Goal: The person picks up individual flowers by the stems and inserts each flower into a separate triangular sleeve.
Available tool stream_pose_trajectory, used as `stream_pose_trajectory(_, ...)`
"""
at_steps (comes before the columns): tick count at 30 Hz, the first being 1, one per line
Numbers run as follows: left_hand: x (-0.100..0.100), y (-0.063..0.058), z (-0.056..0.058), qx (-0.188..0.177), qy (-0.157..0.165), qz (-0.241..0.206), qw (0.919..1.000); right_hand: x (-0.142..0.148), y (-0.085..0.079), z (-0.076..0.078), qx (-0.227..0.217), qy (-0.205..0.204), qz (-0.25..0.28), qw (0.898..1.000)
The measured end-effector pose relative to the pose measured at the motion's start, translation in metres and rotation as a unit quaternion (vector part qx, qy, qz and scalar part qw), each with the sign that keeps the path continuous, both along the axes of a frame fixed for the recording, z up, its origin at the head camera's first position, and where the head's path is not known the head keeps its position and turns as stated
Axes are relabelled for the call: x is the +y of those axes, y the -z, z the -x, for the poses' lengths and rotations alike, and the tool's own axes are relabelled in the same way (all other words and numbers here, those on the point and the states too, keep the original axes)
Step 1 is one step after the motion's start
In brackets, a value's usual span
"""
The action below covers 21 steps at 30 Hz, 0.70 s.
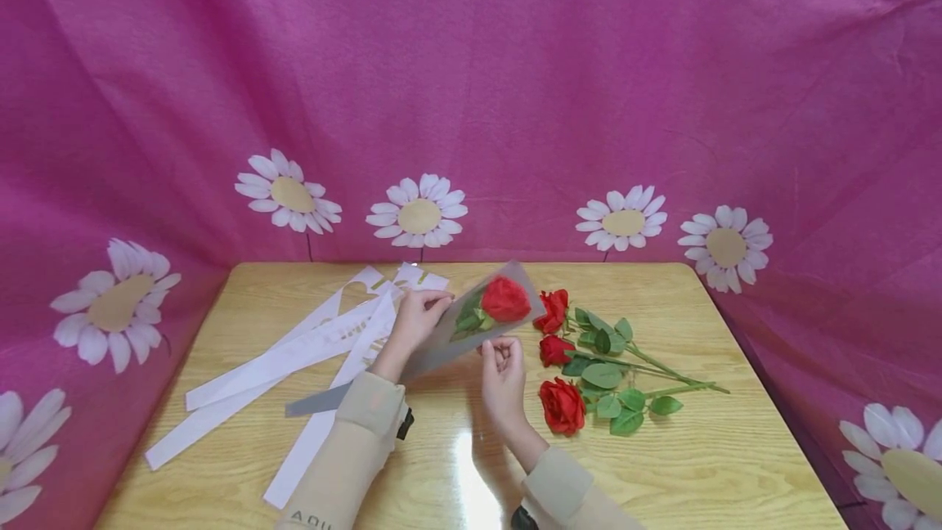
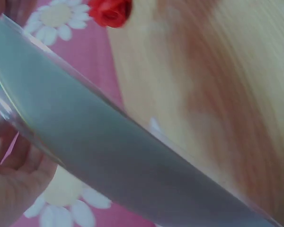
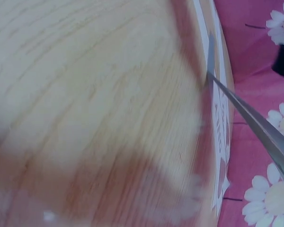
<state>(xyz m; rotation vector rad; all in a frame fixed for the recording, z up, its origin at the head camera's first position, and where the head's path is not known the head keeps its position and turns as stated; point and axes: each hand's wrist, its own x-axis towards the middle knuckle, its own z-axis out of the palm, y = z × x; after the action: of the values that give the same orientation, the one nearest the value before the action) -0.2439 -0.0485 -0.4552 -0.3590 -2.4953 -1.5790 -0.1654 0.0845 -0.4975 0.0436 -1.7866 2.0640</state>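
A long, tapering grey translucent flower sleeve (image 1: pixel 437 350) is held up at a slant over the table, a red rose (image 1: pixel 506 299) with green leaves showing inside its wide end. My left hand (image 1: pixel 418 324) pinches the sleeve's upper left edge. On the opposite edge, below the rose, my right hand (image 1: pixel 504 379) grips with thumb and curled fingers. The sleeve (image 2: pixel 94 127) crosses the left wrist view, with curled fingers (image 2: pixel 23 165) at its lower edge. In the right wrist view, the sleeve's narrow tail (image 3: pixel 260 125) shows, but the right hand does not.
Several white flower sleeves (image 1: pixel 294 354) with gold lettering lie overlapping on the left of the wooden table (image 1: pixel 662 481). To the right are three red roses, one nearest the front (image 1: pixel 562 406), their stems (image 1: pixel 666 370) pointing right. A pink daisy-print cloth (image 1: pixel 500 105) surrounds the table.
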Motion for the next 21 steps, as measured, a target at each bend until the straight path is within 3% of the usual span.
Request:
stream_pose_trajectory(2,-0.004,0.007,0.002,-0.025,0.014,0.012,0.9995,0.004,0.001,0.005,-0.014,0.004,0.009,1.0)
stream_pose_trajectory(5,-0.011,0.024,0.008,-0.033,0.038,0.006,0.9987,0.01,0.001,0.014,-0.034,0.01,0.013,0.999)
stream_pose_trajectory(10,-0.019,0.106,0.055,0.021,0.078,-0.044,0.9957,0.021,-0.002,0.03,-0.075,0.028,0.0,0.997)
stream_pose_trajectory(12,-0.016,0.141,0.077,0.033,0.065,-0.05,0.9961,0.024,-0.004,0.036,-0.089,0.034,-0.006,0.995)
stream_pose_trajectory(14,-0.011,0.162,0.089,0.029,0.037,-0.043,0.998,0.027,-0.005,0.042,-0.101,0.039,-0.004,0.994)
stream_pose_trajectory(16,-0.008,0.204,0.114,0.058,0.023,-0.057,0.9964,0.028,-0.006,0.047,-0.109,0.042,0.005,0.993)
stream_pose_trajectory(17,-0.005,0.225,0.127,0.049,0.007,-0.048,0.9976,0.029,-0.006,0.049,-0.113,0.043,0.009,0.993)
stream_pose_trajectory(19,-0.002,0.286,0.163,0.049,-0.001,-0.064,0.9968,0.03,-0.005,0.052,-0.121,0.046,0.015,0.992)
stream_pose_trajectory(20,0.001,0.299,0.171,0.048,-0.006,-0.07,0.9964,0.032,-0.004,0.052,-0.115,0.045,0.018,0.992)
stream_pose_trajectory(21,0.004,0.313,0.178,0.045,-0.016,-0.069,0.9965,0.038,0.021,0.065,-0.106,0.042,0.018,0.993)
